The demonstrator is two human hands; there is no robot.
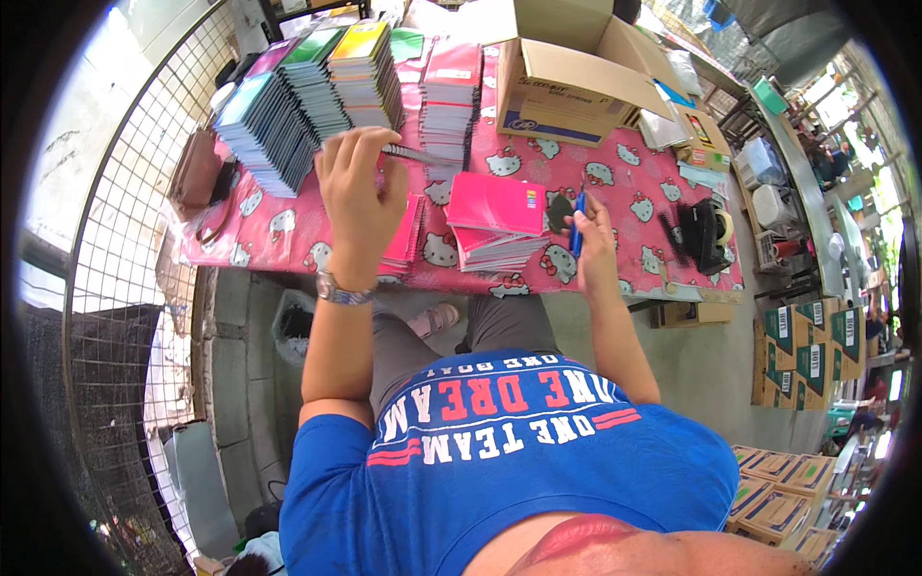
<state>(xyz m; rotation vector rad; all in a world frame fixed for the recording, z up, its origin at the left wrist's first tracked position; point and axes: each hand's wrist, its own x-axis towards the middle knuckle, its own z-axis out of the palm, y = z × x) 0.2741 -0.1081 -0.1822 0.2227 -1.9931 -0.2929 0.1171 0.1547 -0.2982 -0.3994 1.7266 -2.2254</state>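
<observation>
My left hand is raised over the table, its fingers bent around one end of a thin dark wire coil. The coil looks like a spiral binding; whether a notebook is attached cannot be made out. My right hand is closed around a slim blue-handled tool, held upright at the table's near side. Between the hands lies a pile of pink notebooks, unevenly stacked. More pink notebooks lie partly hidden beside my left forearm.
Tall stacks of blue, green, yellow and pink notebooks stand at the back. An open cardboard box is behind. On the right sits a black tape dispenser; a brown bag rests at the left edge.
</observation>
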